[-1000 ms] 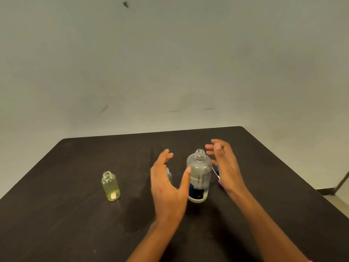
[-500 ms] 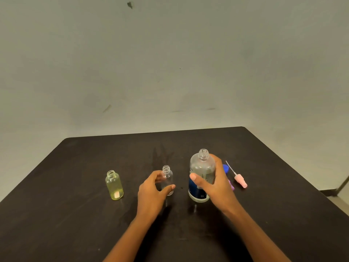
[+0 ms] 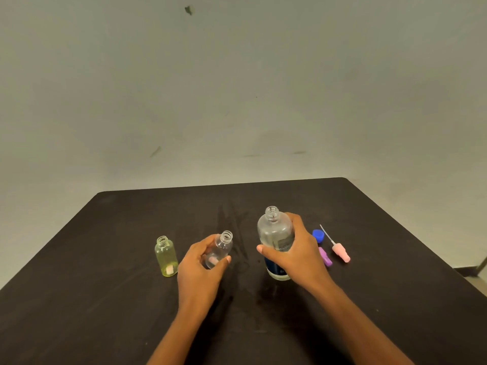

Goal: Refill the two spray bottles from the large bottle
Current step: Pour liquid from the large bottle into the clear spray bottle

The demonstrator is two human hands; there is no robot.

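While you have both bottles in hand in the head view, set up the pour before you tip anything. Your left hand (image 3: 200, 270) has its fingers and thumb curled round the lower body of the small clear bottle (image 3: 220, 248), which leans with its open neck toward the large bottle (image 3: 275, 233). Whether its base touches the table (image 3: 105, 299) cannot be told. Your right hand (image 3: 297, 255) wraps the large bottle at mid-body, fingers round the far side and thumb across the front above the dark label. It stands upright with its cap off.

I judge the pour has not begun, since the small neck sits lower than the large one and apart from it. Bring the two necks close, steady the small bottle firmly, and tip the large one slowly. Its mouth is wider than the one it must fill, so a fast tilt will likely spill. A grip lower on the large bottle might give finer control.

The yellow bottle (image 3: 165, 256) stands open just beside your left hand, so a sideways elbow could knock it. The blue cap (image 3: 318, 235), the purple spray head (image 3: 325, 256) and the pink spray head (image 3: 341, 252) lie just right of your right hand, so do not sweep outward. The bare strip between your hands is your working room. The far and right table edges are well apart from everything.
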